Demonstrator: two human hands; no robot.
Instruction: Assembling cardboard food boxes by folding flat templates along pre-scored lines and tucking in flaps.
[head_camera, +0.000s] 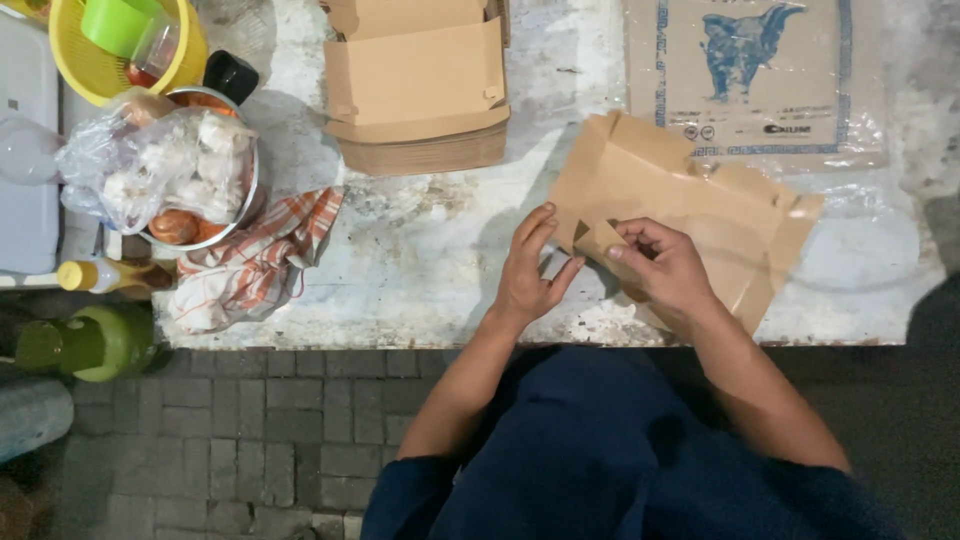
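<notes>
Right hand (665, 268): thumb and fingers pinched on a small corner flap of the flat brown cardboard box blank (690, 205). Left hand (530, 270): fingers extended, tips touching the blank's left edge just beside that flap, not closed around anything. Hands close together, not touching each other.

Blank lies unfolded and tilted on the worn white-painted surface (420, 270), near its front edge, right of centre; right hand covers its lower-left part.

Just behind the blank: flat plastic-wrapped pack of brown paper with blue print (760, 75), the blank's top corner overlapping it. Behind-left, well apart from the hands: stack of folded brown cardboard boxes (420, 95), top one partly open.

Left end of surface: orange-and-white checked cloth (255, 265), touching a metal bowl (245, 210) holding a clear plastic bag of pale lumps (165, 165). Behind that, a yellow plastic basket (100, 65) with a green cup inside. Yellow-capped bottle (105, 275) lying at the edge; green jug (95, 343) lower down, off the surface. Grey brick paving (260, 430) underneath.
</notes>
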